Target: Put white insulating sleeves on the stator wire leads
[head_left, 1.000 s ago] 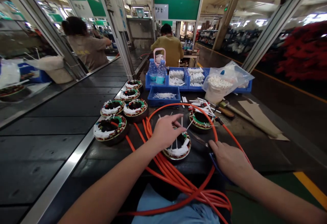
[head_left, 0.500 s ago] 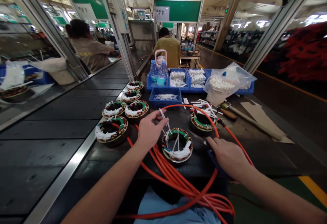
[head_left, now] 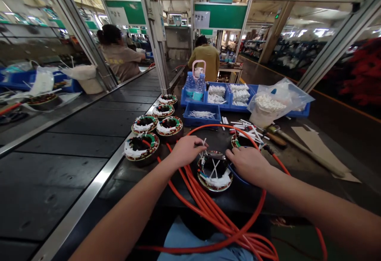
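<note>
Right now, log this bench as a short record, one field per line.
Left hand: pinching a thin white tie at the far-left rim of the front stator
Right hand: closed on a blue-handled tool, probably scissors
Front stator opening: crossed by white strips
Other stators: five to the left, one partly hidden behind the right hand
Orange hose: looped around the front stator
Blue tray: holds thin white sticks or ties
Water bottles: two, behind the tray

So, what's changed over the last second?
The right hand moved left, bringing the blue-handled tool to the far rim of the nearest ring. The left hand shifted left from over the ring, pinching a white strand. That ring, the other rings and the orange hose stayed put.
</note>
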`<state>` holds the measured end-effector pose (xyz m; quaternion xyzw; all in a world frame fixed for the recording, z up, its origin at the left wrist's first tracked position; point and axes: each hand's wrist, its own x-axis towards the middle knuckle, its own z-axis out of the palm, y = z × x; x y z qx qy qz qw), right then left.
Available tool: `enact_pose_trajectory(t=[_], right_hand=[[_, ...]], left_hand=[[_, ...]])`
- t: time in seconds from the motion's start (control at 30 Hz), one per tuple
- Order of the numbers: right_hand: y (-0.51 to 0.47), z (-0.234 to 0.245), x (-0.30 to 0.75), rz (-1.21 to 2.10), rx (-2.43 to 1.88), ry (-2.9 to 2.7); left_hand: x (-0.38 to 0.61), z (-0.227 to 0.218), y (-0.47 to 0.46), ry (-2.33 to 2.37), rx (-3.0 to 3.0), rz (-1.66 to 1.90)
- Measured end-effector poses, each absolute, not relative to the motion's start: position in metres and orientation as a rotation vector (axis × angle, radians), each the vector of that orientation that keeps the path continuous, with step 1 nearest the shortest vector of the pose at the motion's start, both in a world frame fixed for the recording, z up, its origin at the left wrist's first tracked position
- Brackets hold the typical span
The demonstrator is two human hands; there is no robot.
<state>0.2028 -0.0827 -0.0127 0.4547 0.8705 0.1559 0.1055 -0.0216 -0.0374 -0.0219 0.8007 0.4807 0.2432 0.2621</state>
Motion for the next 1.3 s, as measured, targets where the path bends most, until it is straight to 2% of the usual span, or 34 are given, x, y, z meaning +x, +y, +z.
enact_pose_trajectory(t=[0.2, 0.5, 0.93, 1.13, 1.3], right_hand=[[-0.072, 0.009, 0.212, 0.566, 1.311, 2.530], [-0.069, -0.005, 0.214, 0.498, 1.216, 2.553], [-0.071, -0.001, 0.207, 0.378, 1.213, 2.558], [-0.070, 0.018, 0.221, 0.519, 1.274, 2.509], [-0.069, 0.007, 0.204, 0.463, 1.151, 2.543]], left_hand=[[-0.023, -0.025, -0.037, 1.305, 2.140, 0.714], [-0.027, -0.026, -0.038, 1.339, 2.127, 0.733], [-0.026, -0.023, -0.042, 1.308, 2.091, 0.727], [-0.028, -0.027, -0.041, 1.344, 2.037, 0.746], [-0.025, -0.029, -0.040, 1.338, 2.027, 0.786]])
